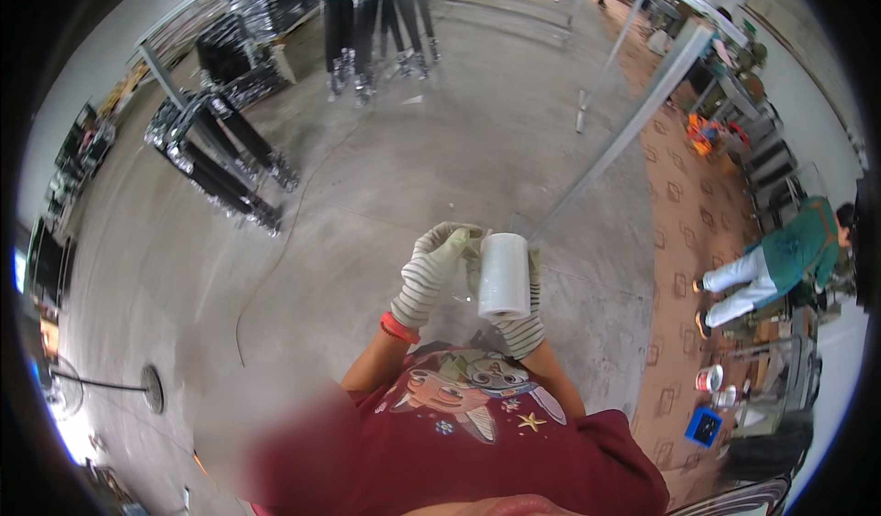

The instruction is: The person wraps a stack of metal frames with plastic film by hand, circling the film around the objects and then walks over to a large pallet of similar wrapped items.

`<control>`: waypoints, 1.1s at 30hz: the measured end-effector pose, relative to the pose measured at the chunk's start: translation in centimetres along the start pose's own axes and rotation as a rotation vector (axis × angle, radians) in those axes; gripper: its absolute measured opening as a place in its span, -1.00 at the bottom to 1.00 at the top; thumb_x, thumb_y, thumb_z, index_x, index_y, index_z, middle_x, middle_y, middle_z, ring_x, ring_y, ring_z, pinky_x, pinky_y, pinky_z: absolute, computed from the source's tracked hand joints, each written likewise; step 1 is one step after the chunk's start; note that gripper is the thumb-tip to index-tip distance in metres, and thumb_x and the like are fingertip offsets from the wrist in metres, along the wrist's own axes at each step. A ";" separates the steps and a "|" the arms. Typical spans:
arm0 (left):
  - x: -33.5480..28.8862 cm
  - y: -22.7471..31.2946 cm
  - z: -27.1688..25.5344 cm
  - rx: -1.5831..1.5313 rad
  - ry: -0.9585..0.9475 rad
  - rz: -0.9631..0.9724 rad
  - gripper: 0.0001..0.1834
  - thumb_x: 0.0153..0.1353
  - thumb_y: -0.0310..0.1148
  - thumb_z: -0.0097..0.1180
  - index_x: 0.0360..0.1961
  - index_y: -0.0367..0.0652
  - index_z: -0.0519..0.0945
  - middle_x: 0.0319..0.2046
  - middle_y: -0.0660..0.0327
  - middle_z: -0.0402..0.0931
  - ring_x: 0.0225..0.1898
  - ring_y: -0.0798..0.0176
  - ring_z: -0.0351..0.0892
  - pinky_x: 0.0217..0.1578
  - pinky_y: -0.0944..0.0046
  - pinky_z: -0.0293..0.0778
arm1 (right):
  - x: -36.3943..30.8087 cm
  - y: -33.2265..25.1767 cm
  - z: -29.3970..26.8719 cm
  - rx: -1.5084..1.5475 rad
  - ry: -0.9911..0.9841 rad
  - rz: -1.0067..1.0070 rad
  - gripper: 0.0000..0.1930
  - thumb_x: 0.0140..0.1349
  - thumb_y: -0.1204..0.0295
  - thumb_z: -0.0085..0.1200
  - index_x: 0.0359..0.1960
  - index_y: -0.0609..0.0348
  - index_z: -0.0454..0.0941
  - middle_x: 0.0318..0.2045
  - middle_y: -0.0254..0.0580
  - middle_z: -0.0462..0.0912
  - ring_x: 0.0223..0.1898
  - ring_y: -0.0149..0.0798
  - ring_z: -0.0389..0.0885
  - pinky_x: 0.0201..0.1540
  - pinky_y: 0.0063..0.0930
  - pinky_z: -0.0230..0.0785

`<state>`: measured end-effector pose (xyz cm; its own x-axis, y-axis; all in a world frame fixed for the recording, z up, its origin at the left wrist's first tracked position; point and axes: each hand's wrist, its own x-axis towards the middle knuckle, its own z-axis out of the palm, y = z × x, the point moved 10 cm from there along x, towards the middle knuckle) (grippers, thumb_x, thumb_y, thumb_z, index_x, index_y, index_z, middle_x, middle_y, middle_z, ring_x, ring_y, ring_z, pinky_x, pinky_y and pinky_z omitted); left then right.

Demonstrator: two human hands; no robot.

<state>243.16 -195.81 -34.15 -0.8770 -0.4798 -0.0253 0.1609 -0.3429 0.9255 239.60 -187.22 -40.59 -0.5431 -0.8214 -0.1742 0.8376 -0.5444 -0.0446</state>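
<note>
Maroon tee [477, 452], roll [504, 276] w/ long axis & core [501, 315] twd tee

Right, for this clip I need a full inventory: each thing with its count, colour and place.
film roll: 1, whitish, upright between the hands
wrapped legs: several, black, upper left
metal bar: 1 large diagonal, grey, upper right; other bars nearby
cord: 1, brownish, on the floor, left of centre
concrete floor: 1, grey, centre
patterned covering: 1, reddish-brown, right
co-worker: 1, green top, pale trousers, right
bucket: 1, white and red, lower right
crate: 1, blue, below the bucket
round disc: 1, dark, lower left
rim clutter: uncountable
shirt: 1, maroon, bottom
wristband: 1, red, left wrist
left hand: 1, pale glove, left of roll
right hand: 1, pale glove, partly behind roll
</note>
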 end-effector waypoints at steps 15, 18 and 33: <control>-1.8 -11.0 8.6 -0.177 -0.505 -0.383 -0.75 0.19 -0.31 0.01 -0.16 -0.20 0.54 -0.59 0.43 0.41 -0.66 0.59 0.25 -0.64 0.57 0.18 | -12.8 -5.0 -5.4 0.105 -0.014 -0.509 -0.26 -0.01 -0.27 -0.09 -0.06 0.18 0.44 -0.05 0.07 0.48 -0.15 0.02 0.54 -0.18 -0.14 0.49; -2.6 -11.2 9.0 -0.204 -0.522 -0.395 -0.70 0.19 -0.26 0.03 -0.11 -0.16 0.50 -0.51 0.38 0.46 -0.49 0.52 0.41 -0.45 0.49 0.34 | -15.0 -5.6 -7.0 0.226 0.085 -0.683 -0.27 -0.03 -0.28 -0.07 -0.11 0.18 0.46 -0.15 0.02 0.51 -0.27 -0.03 0.55 -0.26 -0.18 0.51; -9.8 -12.3 16.6 -0.178 -0.699 -0.422 -0.33 0.24 0.11 -0.24 0.08 -0.31 0.33 -0.01 0.06 0.39 0.06 0.16 0.34 0.05 0.21 0.29 | -24.0 -9.6 -4.6 0.119 0.085 -0.814 -0.39 -0.04 -0.16 0.09 -0.16 0.11 0.51 -0.25 -0.18 0.59 -0.27 -0.11 0.57 -0.16 -0.14 0.48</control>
<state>242.21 -173.47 -39.01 -0.9491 0.3088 -0.0623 -0.2266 -0.5318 0.8160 244.89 -161.47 -40.55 -0.9671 -0.1488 -0.2064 0.1694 -0.9818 -0.0859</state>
